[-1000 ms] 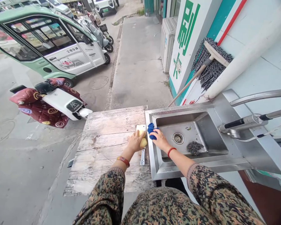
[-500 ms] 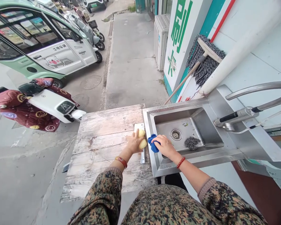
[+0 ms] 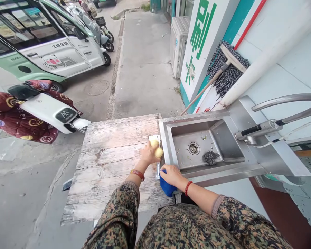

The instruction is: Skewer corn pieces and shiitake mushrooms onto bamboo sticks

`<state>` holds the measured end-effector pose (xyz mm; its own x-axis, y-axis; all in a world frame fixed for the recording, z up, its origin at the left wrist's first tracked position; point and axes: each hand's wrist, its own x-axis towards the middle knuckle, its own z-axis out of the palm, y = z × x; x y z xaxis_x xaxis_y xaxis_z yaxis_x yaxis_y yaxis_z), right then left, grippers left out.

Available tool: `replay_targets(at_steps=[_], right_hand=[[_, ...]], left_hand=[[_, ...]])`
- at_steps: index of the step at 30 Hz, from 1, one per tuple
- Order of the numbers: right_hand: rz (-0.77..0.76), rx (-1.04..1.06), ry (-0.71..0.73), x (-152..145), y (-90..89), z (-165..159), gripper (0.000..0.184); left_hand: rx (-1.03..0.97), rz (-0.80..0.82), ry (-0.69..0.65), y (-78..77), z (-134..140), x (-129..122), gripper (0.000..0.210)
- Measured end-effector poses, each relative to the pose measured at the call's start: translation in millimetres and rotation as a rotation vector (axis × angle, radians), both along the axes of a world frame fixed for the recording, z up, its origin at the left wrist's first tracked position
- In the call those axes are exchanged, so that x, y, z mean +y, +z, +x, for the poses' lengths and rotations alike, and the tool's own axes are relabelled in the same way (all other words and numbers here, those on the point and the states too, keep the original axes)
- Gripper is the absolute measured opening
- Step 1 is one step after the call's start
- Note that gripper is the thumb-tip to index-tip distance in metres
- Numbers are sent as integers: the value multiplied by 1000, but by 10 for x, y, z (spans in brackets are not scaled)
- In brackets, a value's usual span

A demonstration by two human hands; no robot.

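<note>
Potatoes (image 3: pixel 159 152) in left hand (image 3: pixel 147 154) — blue cloth (image 3: pixel 167 187) in right hand (image 3: pixel 173 175)

Count: hands (image 3: pixel 148 155), 2; yellow lumps (image 3: pixel 159 152), 2; cleaver (image 3: pixel 158 170), 1; blue cloth (image 3: pixel 167 186), 1; scourer (image 3: pixel 210 157), 1; sink (image 3: pixel 182 138), 1; faucet (image 3: pixel 261 129), 1.

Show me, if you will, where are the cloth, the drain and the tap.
Cloth (image 3: pixel 167 186), head view: middle of its visible fabric.
Drain (image 3: pixel 194 148), head view: its centre.
Tap (image 3: pixel 266 126), head view: its metal body.
</note>
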<state>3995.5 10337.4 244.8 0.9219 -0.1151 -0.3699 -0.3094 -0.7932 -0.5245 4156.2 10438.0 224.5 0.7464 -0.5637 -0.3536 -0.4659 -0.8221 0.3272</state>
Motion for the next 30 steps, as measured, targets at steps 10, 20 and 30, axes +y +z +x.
replay_targets(at_steps=[10,20,30], right_hand=[[-51,225,129,492,-174,461,40],[-76,173,63,494,-182,386,26],[28,134,181,712,-322,694,32]], left_hand=[[217,-620,579,42,-277,767,70],[752,-1475,887,564,-928,1471,84],[796,-1583,1055,501,-1382,1782,69]])
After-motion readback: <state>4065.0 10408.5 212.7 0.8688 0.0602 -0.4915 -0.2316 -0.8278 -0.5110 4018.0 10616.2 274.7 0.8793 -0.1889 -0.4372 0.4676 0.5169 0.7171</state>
